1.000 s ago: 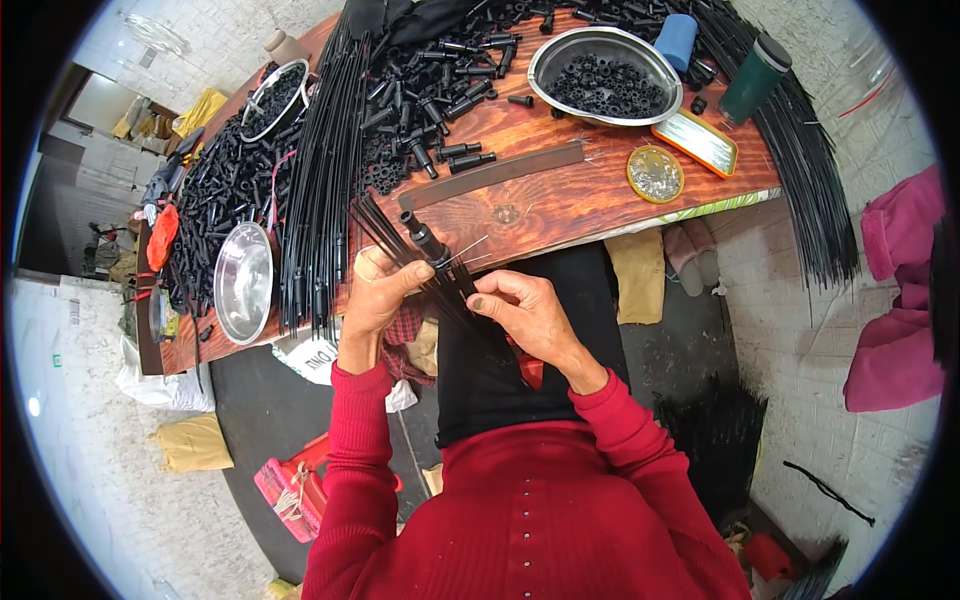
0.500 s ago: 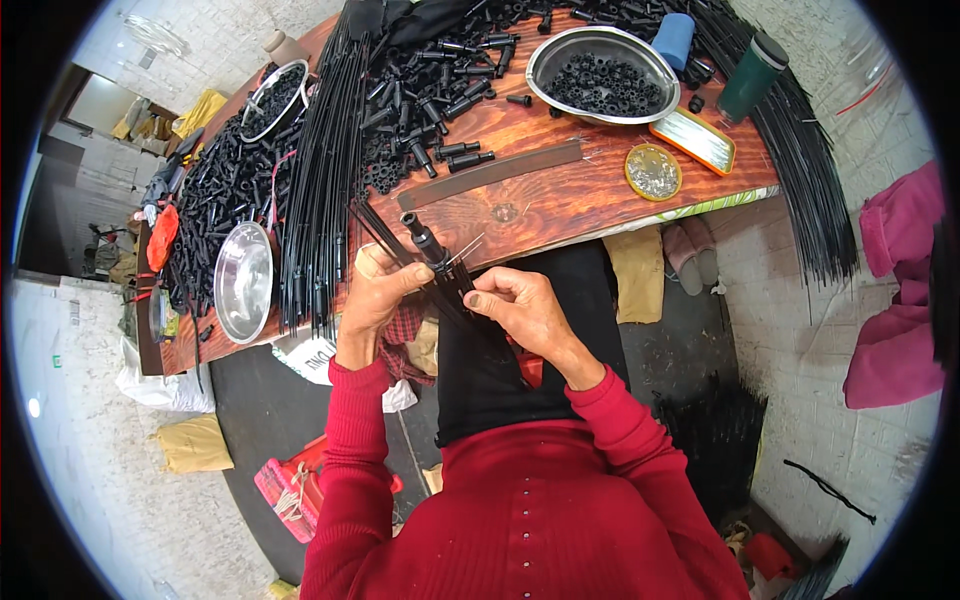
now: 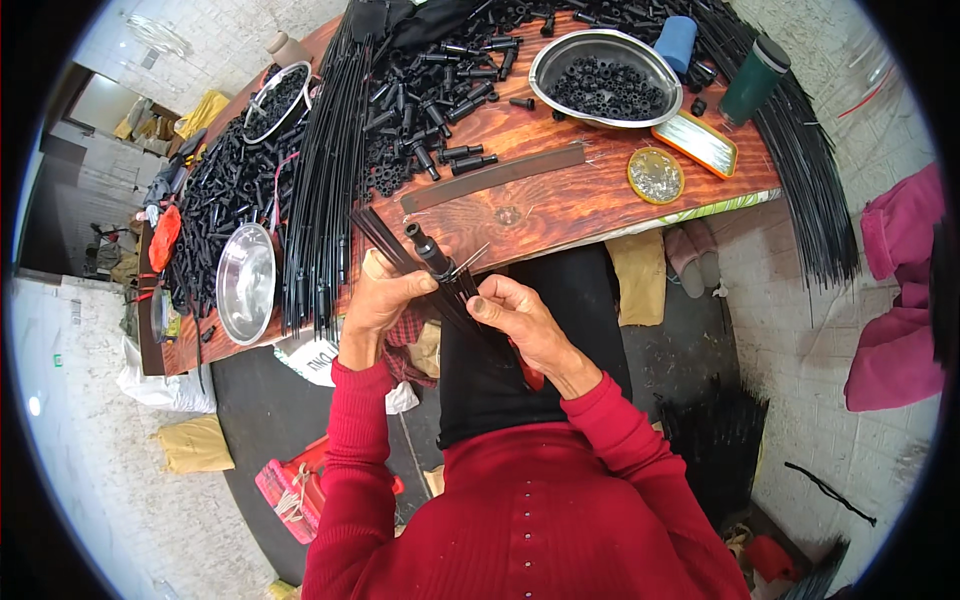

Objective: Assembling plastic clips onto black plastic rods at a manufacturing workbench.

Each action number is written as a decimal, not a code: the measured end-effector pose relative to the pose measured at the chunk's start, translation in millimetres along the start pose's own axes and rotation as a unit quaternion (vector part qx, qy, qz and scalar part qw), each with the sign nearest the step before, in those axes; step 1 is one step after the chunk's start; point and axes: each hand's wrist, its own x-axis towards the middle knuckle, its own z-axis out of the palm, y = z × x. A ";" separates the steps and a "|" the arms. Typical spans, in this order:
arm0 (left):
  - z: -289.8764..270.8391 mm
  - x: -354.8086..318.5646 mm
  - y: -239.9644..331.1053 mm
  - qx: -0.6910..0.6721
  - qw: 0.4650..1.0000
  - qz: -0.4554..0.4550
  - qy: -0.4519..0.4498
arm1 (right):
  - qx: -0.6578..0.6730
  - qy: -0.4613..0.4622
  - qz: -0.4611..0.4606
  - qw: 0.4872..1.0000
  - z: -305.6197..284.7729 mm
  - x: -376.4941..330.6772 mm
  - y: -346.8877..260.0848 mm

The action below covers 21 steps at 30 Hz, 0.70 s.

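Note:
My left hand (image 3: 378,308) is closed round a bundle of thin black rods (image 3: 385,240), which slants down across my lap. A black tubular fitting (image 3: 427,248) with a hollow top stands tilted beyond my left thumb, joined to rods that run down from it. One or two thin, shiny metal pins (image 3: 470,262) stick out sideways by the fitting's lower end. My right hand (image 3: 530,325) pinches with thumb and fingers at the rods just below the fitting. What lies right between those fingertips is partly hidden.
On the wooden table (image 3: 540,215) lie a flat brown strip (image 3: 495,178), heaped black fittings (image 3: 425,110) and long black rods (image 3: 325,170). A metal bowl (image 3: 545,62) of small black rings, a round tin (image 3: 655,175), an orange-rimmed tray (image 3: 697,143) and a green bottle (image 3: 755,80) stand at right.
The fitting has shifted slightly right and down, and the pins beside it point a little differently. Both hands keep their grip in nearly the same place.

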 end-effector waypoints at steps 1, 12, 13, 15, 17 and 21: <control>-4.8 0.8 -3.0 -0.008 1.000 -0.001 -0.010 | 0.008 0.008 -0.003 1.000 1.0 0.2 2.1; 0.5 0.5 -0.6 -0.010 0.999 -0.030 0.001 | -0.041 0.027 -0.049 0.998 1.5 -2.8 -3.9; -0.1 -1.4 0.7 -0.005 0.999 -0.033 0.002 | -0.047 0.032 -0.046 0.997 2.2 -3.4 -4.4; 1.6 -4.2 3.5 0.001 0.999 -0.035 0.003 | -0.068 0.027 -0.054 0.996 -0.7 -3.9 -1.7; 3.7 -6.5 6.4 0.019 1.000 -0.020 0.010 | -0.088 0.022 -0.061 0.994 -0.6 -4.6 -1.4; -12.6 -2.5 3.3 -0.008 0.997 -0.048 -0.056 | -0.071 0.015 -0.065 0.995 -1.1 -4.1 0.4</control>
